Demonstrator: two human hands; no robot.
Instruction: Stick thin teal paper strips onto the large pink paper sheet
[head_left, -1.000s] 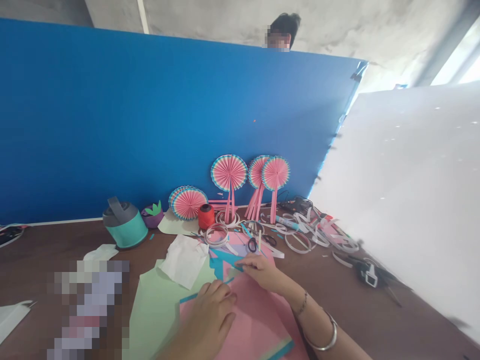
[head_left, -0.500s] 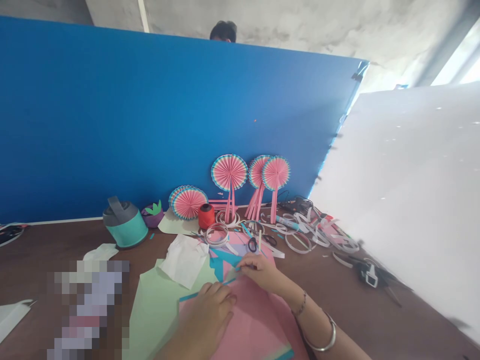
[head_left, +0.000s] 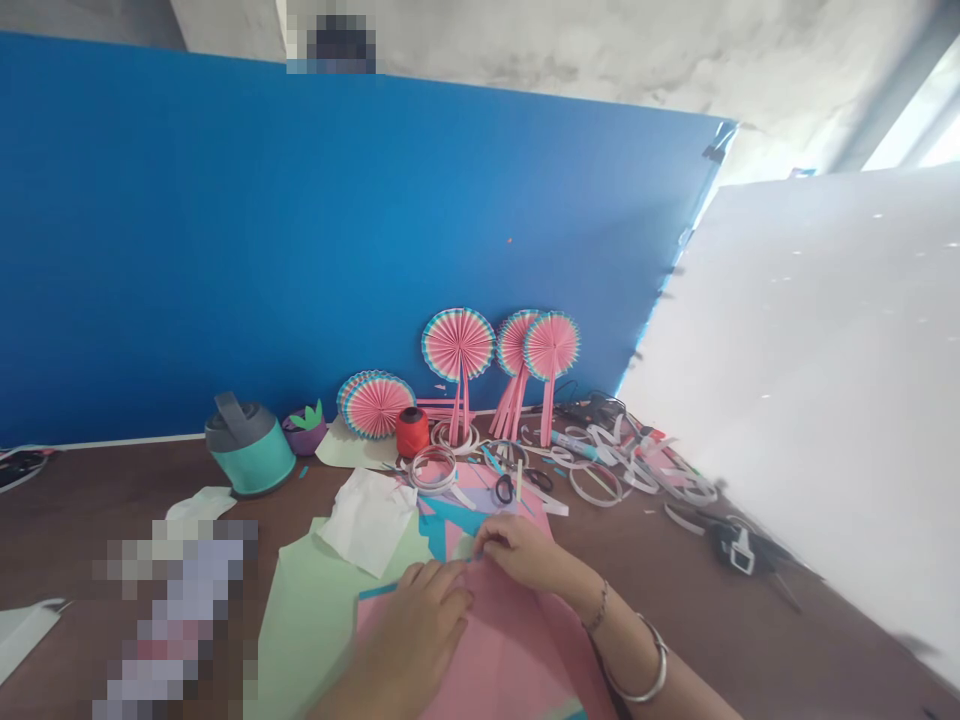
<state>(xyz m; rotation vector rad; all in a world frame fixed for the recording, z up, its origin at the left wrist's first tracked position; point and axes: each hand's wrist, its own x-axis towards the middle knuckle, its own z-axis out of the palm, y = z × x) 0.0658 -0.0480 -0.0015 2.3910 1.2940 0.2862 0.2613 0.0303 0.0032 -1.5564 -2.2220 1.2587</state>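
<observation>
A pink paper sheet (head_left: 510,640) with blue strips along its edges lies in front of me. My left hand (head_left: 420,620) rests flat on its left part, fingers stretched forward and holding nothing. At the sheet's far edge, my right hand (head_left: 517,550) is closed in a pinch on the end of a narrow blue paper strip (head_left: 377,592); the fingers hide most of that end. Beneath the sheet, a pale green sheet (head_left: 300,610) spreads to the left. Blue paper scraps (head_left: 457,515) lie just beyond my fingers.
Black-handled scissors (head_left: 504,489), tape rolls (head_left: 433,468) and a red glue pot or spool (head_left: 412,433) stand beyond the paper. Pink pleated paper fans (head_left: 459,345) lean against the blue partition (head_left: 225,230). A teal container (head_left: 255,455) stands left; white strips (head_left: 637,460) are heaped right.
My right fingertips have come down slightly onto the sheet's far edge. My left hand stays about where it was. Behind the partition, a person's head has moved left.
</observation>
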